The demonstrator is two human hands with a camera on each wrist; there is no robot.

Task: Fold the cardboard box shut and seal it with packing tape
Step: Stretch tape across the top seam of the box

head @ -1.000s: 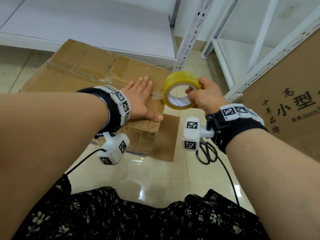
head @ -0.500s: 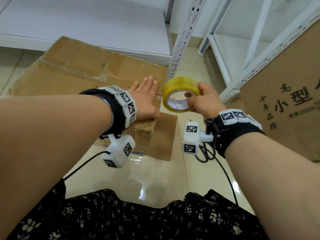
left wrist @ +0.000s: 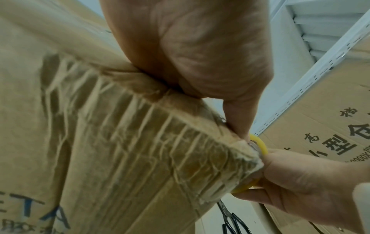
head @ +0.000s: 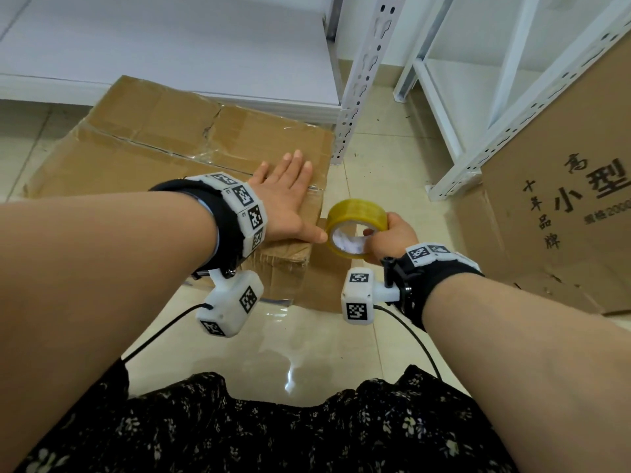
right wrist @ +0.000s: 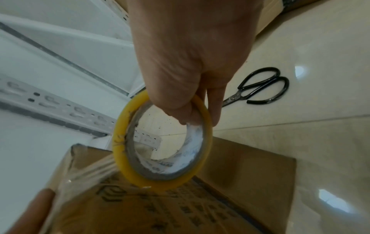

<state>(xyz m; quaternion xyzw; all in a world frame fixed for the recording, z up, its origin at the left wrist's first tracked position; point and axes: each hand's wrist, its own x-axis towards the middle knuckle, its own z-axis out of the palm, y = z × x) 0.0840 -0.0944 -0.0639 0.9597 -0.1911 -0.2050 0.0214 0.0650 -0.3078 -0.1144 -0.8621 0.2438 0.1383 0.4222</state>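
Note:
A worn brown cardboard box [head: 143, 145] lies on the tiled floor, its top flaps folded down and crossed by clear tape. My left hand [head: 286, 196] rests flat on the box's near right corner, fingers straight, thumb at the edge. The crumpled corner [left wrist: 180, 150] fills the left wrist view under the palm [left wrist: 190, 47]. My right hand [head: 389, 237] grips a yellow roll of packing tape [head: 355, 230] just right of that corner, thumb inside the core. In the right wrist view a clear strip runs from the roll [right wrist: 162, 142] down onto the box side [right wrist: 140, 205].
Black scissors [right wrist: 262, 87] lie on the floor to the right of the box. A large printed cardboard carton [head: 563, 206] stands at right. White metal shelving [head: 362, 73] rises right behind the box. A loose box flap [head: 324, 285] lies on the tiles.
My right hand has brought the tape roll down from above the box top to beside its right corner. My left hand stays flat on the box.

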